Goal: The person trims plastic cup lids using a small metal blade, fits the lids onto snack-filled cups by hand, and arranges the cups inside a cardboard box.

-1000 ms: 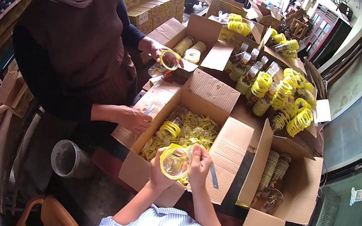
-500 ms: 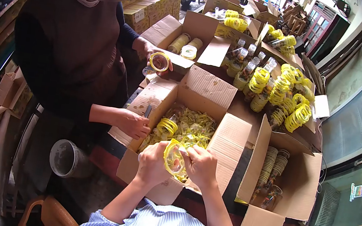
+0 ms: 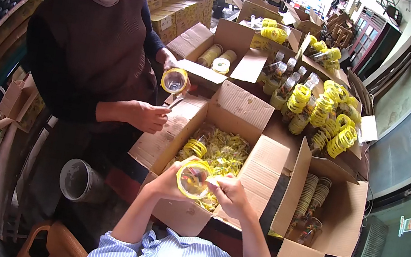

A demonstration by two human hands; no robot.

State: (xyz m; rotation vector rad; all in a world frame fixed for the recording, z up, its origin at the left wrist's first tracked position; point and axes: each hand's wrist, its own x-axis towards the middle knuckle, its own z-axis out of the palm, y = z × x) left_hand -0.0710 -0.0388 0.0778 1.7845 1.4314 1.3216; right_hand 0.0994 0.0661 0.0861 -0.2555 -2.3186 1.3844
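My left hand (image 3: 169, 181) is closed around a clear plastic cup (image 3: 194, 181) with a yellow rim, its open mouth tilted toward me. My right hand (image 3: 231, 196) is pinched at the cup's right edge, with a small pale thing at the fingertips that I cannot make out. Below both hands, a cardboard box (image 3: 244, 102) holds yellow plastic scraps (image 3: 229, 151) and a stack of yellow rings (image 3: 195, 148). Across from me, a co-worker's hand (image 3: 151, 117) grips a thin blade (image 3: 176, 102), while their other hand holds a second yellow-rimmed cup (image 3: 174, 80).
On the right stands an open box (image 3: 333, 219) with stacked cups inside. Behind it are bundles of yellow-rimmed cups (image 3: 340, 142) and several bottle-like stacks. Another open box (image 3: 192, 40) is at the back. A grey bucket (image 3: 73, 183) stands on the floor at left.
My cup has turned so its mouth faces up more, and my right hand has shifted slightly along its rim. The co-worker's blade hand has risen toward their cup. The view has shifted slightly.
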